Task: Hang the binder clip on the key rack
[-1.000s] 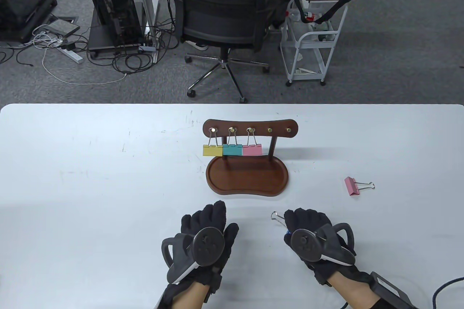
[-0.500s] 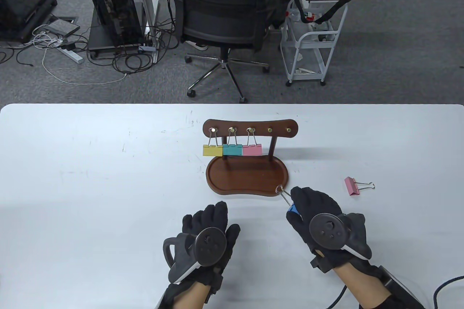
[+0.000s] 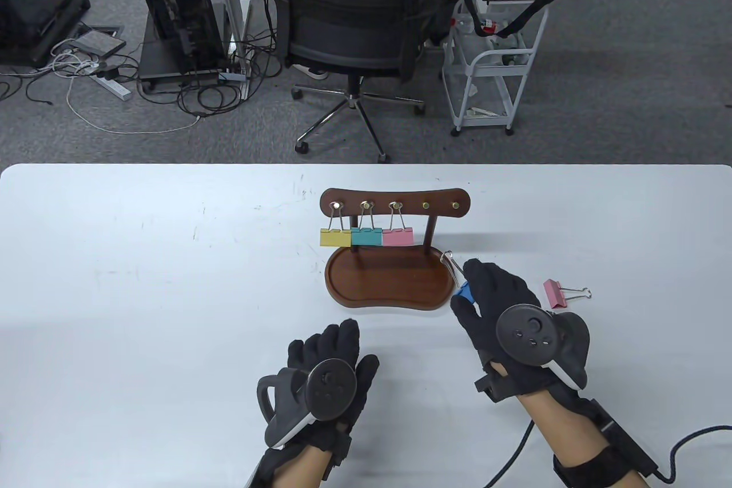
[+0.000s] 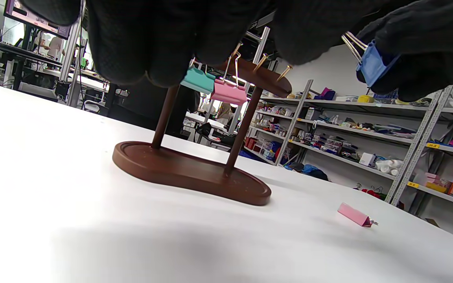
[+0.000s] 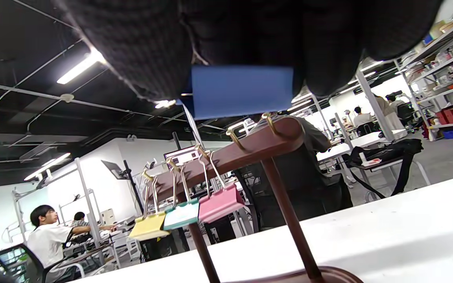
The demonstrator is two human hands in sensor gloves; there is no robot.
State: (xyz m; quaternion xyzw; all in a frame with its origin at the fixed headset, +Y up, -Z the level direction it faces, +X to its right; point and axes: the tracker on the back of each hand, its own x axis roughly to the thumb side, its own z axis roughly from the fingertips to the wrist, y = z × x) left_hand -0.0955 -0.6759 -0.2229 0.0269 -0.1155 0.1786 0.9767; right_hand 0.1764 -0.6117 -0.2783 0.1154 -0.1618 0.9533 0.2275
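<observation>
A dark wooden key rack (image 3: 396,203) with brass hooks stands on a kidney-shaped base (image 3: 391,280) at the table's middle. Yellow (image 3: 335,237), teal (image 3: 366,236) and pink (image 3: 397,237) binder clips hang from its three left hooks; the two right hooks (image 3: 440,205) are bare. My right hand (image 3: 486,299) pinches a blue binder clip (image 3: 462,293) just right of the base, wire loop (image 3: 448,260) pointing up toward the rack. The clip shows in the right wrist view (image 5: 242,91) and left wrist view (image 4: 372,65). My left hand (image 3: 323,359) rests flat on the table, holding nothing.
A second pink binder clip (image 3: 557,293) lies on the table right of my right hand; it also shows in the left wrist view (image 4: 354,214). An office chair (image 3: 351,24) and a white cart (image 3: 492,53) stand beyond the table's far edge.
My right hand has lifted and moved forward and right with the blue clip, from the near table to beside the rack's base. The left hand has not moved.
</observation>
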